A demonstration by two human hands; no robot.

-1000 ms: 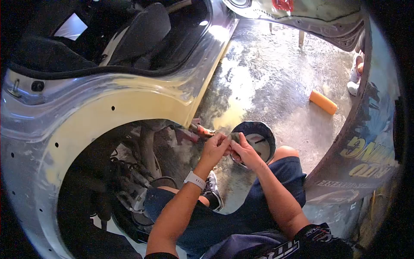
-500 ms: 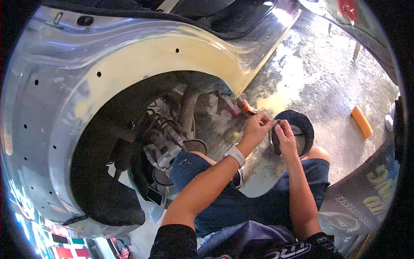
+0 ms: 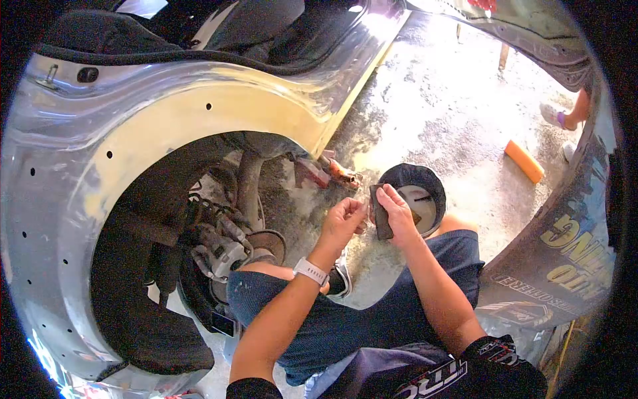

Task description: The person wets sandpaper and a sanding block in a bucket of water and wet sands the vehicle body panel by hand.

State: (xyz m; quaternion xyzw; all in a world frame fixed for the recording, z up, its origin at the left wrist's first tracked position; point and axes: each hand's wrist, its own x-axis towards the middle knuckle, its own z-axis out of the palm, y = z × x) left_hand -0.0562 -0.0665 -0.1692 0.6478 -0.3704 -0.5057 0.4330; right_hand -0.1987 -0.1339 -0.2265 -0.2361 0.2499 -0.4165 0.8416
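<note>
My right hand [image 3: 397, 216] grips a dark, flat rectangular piece that looks like folded sandpaper [image 3: 381, 213], held upright between thumb and fingers. Close by on its left is my left hand [image 3: 344, 221], a white watch on its wrist. Its fingers are pinched together, and whatever is in them is too small to name. Beneath the right hand stands a black bucket [image 3: 435, 189] with cloudy liquid in it. To the left, a car's wheel arch [image 3: 159, 130] carries a yellowish patch over bare grey metal.
An orange block [image 3: 524, 161] lies on the stained concrete floor [image 3: 458, 126]. Near the arch's lower corner is an orange tool-like object [image 3: 343, 174]. Wheel hub parts [image 3: 226, 249] sit inside the arch by my knee. A lettered dark panel [image 3: 551, 266] curves along the right; another person's foot [image 3: 555, 116] shows beyond.
The view has shifted, so the scene sits further left. My hands have moved apart, and the dark sheet now shows upright in my right hand. A person's foot has appeared at the right.
</note>
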